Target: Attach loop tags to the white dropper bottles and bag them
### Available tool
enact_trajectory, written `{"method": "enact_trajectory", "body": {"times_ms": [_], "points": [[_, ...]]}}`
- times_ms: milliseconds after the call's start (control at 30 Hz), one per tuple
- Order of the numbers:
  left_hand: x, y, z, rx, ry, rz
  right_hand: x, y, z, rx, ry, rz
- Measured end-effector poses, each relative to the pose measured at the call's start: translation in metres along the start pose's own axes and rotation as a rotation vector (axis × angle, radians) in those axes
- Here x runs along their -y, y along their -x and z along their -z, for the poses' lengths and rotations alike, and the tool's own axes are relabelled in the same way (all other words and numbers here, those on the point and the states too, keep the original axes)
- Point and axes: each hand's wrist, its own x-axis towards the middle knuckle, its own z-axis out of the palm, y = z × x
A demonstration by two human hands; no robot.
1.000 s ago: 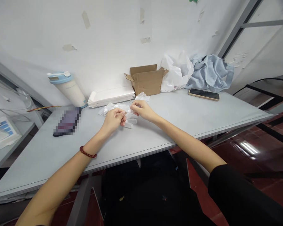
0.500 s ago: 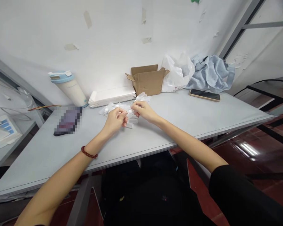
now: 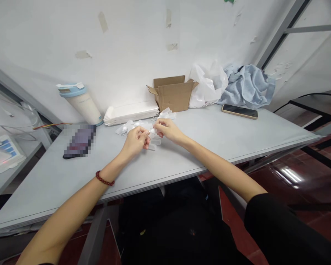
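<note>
My left hand (image 3: 136,140) and my right hand (image 3: 167,129) meet above the grey table, with fingertips pinched close together. Between them is a small translucent white plastic piece (image 3: 152,131); its exact kind is too small to make out. The fingers of both hands are closed on it, partly covering it. Several similar clear plastic pieces (image 3: 124,128) lie loosely behind my left hand. More of them (image 3: 168,113) sit just behind my right hand, and another (image 3: 152,147) lies on the table below the fingertips.
A stack of flat white cartons (image 3: 132,113) and an open cardboard box (image 3: 173,96) stand along the wall. To the right are a white plastic bag (image 3: 208,86), a light blue cloth (image 3: 246,86) and a phone (image 3: 239,111). A tumbler (image 3: 81,105) and a blurred dark item (image 3: 79,141) are left.
</note>
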Motion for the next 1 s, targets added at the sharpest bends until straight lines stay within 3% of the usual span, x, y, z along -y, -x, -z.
{"method": "enact_trajectory", "body": {"times_ms": [367, 500, 767, 867, 1000], "points": [[-0.002, -0.007, 0.012, 0.140, 0.100, -0.097, 0.008, -0.004, 0.004, 0.028, -0.081, -0.010], [-0.003, -0.011, 0.020, 0.133, 0.165, -0.077, 0.011, -0.006, 0.006, 0.020, -0.101, -0.011], [-0.004, -0.010, 0.020, 0.147, 0.007, -0.090, 0.008, -0.008, 0.007, 0.050, -0.059, -0.040], [-0.002, -0.014, 0.025, 0.080, -0.040, -0.111, 0.007, -0.012, 0.013, 0.038, -0.021, -0.055], [0.003, -0.022, 0.036, -0.090, -0.185, -0.161, -0.004, -0.025, 0.039, -0.155, 0.265, 0.056]]}}
